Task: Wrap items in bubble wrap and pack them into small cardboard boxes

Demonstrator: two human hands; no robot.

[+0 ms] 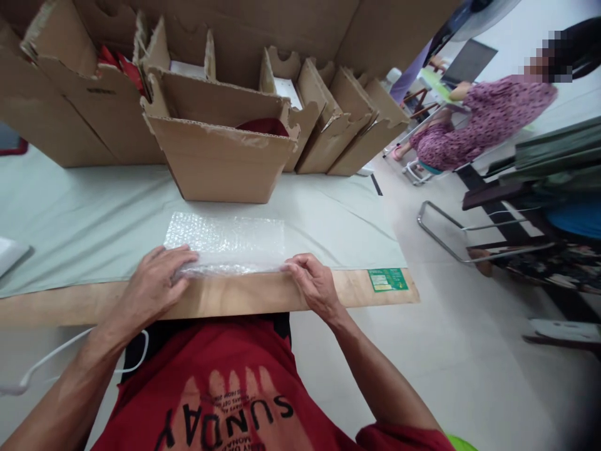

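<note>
A sheet of clear bubble wrap [230, 235] lies flat near the table's front edge, its near side folded or rolled over. On the left end of that fold rests my left hand [162, 275], its fingers closed around the edge. My right hand [312, 279] pinches the fold's right end between thumb and fingers. Whether anything lies inside the fold I cannot tell. Just beyond the wrap stands a cardboard box [220, 160] with something dark red inside.
Several open cardboard holders [323, 125] line the back of the table. A pale cloth [347, 219] covers the wooden top [263, 294]. A white object [12, 254] lies at left. To the right, a person [488, 119] sits at a laptop [469, 62] near a metal-framed chair [446, 232].
</note>
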